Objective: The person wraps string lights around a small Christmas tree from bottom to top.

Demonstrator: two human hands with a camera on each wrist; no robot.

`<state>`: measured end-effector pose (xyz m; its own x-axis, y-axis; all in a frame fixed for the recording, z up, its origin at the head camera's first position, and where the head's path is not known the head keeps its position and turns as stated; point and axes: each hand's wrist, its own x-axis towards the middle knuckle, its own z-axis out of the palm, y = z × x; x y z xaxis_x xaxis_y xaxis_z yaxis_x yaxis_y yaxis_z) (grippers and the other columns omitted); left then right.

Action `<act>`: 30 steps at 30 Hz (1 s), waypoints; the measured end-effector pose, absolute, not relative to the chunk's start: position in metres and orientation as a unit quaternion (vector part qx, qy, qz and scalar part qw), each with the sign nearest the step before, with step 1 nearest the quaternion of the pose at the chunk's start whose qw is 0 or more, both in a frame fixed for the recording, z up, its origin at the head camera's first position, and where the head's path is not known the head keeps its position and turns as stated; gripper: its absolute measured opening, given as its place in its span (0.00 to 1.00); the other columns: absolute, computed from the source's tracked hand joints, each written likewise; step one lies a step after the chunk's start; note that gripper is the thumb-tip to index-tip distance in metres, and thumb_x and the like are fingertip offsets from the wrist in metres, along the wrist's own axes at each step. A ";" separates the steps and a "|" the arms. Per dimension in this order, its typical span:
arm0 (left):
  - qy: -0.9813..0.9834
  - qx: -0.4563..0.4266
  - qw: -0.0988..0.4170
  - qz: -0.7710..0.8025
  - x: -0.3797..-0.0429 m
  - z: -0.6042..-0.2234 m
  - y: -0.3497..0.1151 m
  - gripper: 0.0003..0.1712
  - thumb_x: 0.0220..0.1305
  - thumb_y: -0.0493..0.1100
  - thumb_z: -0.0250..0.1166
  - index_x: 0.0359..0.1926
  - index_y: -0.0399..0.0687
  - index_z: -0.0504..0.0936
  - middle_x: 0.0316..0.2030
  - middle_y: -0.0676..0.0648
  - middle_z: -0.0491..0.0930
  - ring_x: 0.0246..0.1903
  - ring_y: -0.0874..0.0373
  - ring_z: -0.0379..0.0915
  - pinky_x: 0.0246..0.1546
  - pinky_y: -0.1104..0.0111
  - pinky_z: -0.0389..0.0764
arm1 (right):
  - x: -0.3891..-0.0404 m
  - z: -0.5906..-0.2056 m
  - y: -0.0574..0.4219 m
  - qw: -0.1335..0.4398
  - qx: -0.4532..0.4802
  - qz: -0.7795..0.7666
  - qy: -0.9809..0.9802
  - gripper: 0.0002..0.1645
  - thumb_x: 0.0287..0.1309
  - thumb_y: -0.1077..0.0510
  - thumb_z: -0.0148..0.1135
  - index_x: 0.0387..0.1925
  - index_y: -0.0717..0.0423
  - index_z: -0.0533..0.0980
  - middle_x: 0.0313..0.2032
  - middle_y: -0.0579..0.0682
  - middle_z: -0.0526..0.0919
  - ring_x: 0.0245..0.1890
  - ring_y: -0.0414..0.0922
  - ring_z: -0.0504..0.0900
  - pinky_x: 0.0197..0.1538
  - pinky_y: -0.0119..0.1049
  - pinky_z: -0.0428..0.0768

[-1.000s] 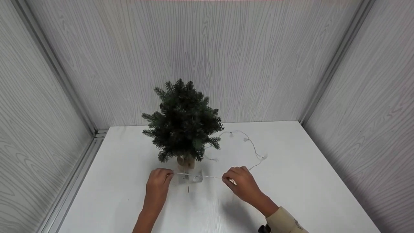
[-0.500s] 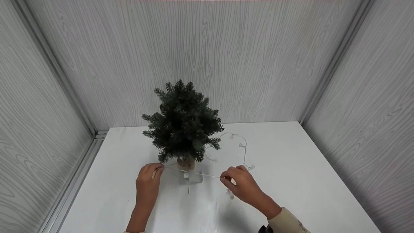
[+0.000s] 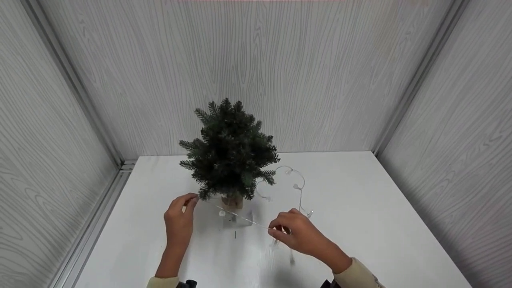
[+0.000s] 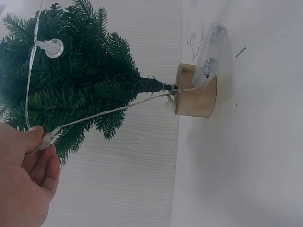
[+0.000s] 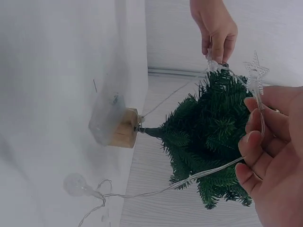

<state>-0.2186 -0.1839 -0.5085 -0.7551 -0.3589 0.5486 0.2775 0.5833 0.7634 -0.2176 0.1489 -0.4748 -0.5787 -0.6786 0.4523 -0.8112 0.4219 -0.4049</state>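
A small artificial Christmas tree (image 3: 234,152) stands upright on a wooden base (image 4: 196,97). Clear string lights (image 4: 109,112) run from the trunk, where the wire is wound just above the base. With thumb and fingers, my left hand (image 3: 179,218) pinches a clear bulb of the string beside the lower left branches. My right hand (image 3: 298,232) holds the wire in curled fingers, to the right and in front of the tree. Between the hands the wire slants across the front of the base. A star-shaped light (image 5: 255,78) is beside the right fingertips.
A clear plastic box (image 4: 210,54) rests against the front of the base. More of the light string, with a round bulb (image 5: 75,184), loops over the white table (image 3: 360,224) right of the tree. A small dark sliver (image 3: 235,235) lies in front. Grey panels (image 3: 312,80) enclose the table.
My left hand has moved left and away from me, up to the lower left branches, drawing the wire along. My right hand has come slightly nearer, and the loop on the right has shrunk.
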 end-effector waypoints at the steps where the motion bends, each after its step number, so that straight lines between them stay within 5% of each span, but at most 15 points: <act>1: -0.816 0.024 0.349 -0.460 -0.219 -0.508 -0.184 0.06 0.67 0.35 0.68 0.44 0.41 0.87 0.41 0.46 0.86 0.41 0.58 0.78 0.37 0.83 0.72 | -0.217 -0.474 0.150 0.099 0.448 0.300 -0.836 0.05 0.69 0.51 0.64 0.38 0.43 0.84 0.26 0.36 0.77 0.24 0.29 0.67 0.39 0.30 0.66; 9: -0.802 0.026 0.350 -0.482 -0.223 -0.505 -0.187 0.07 0.68 0.36 0.67 0.45 0.41 0.87 0.42 0.47 0.85 0.41 0.60 0.77 0.38 0.82 0.73 | -0.212 -0.462 0.149 0.035 0.466 0.375 -0.800 0.05 0.72 0.52 0.60 0.39 0.41 0.81 0.29 0.39 0.79 0.30 0.34 0.69 0.42 0.32 0.67; 17: -0.808 0.012 0.347 -0.476 -0.233 -0.495 -0.187 0.06 0.67 0.36 0.67 0.44 0.41 0.87 0.41 0.47 0.85 0.41 0.58 0.79 0.37 0.79 0.75 | -0.210 -0.445 0.143 0.095 0.446 0.474 -0.753 0.10 0.70 0.64 0.60 0.43 0.46 0.82 0.33 0.45 0.82 0.34 0.39 0.76 0.41 0.36 0.77; 30: -0.813 -0.022 0.366 -0.452 -0.240 -0.492 -0.182 0.05 0.65 0.35 0.69 0.42 0.41 0.87 0.41 0.47 0.86 0.42 0.56 0.79 0.41 0.77 0.75 | -0.223 -0.427 0.146 0.159 0.309 0.519 -0.781 0.06 0.69 0.60 0.63 0.40 0.45 0.83 0.31 0.46 0.82 0.33 0.38 0.75 0.39 0.33 0.74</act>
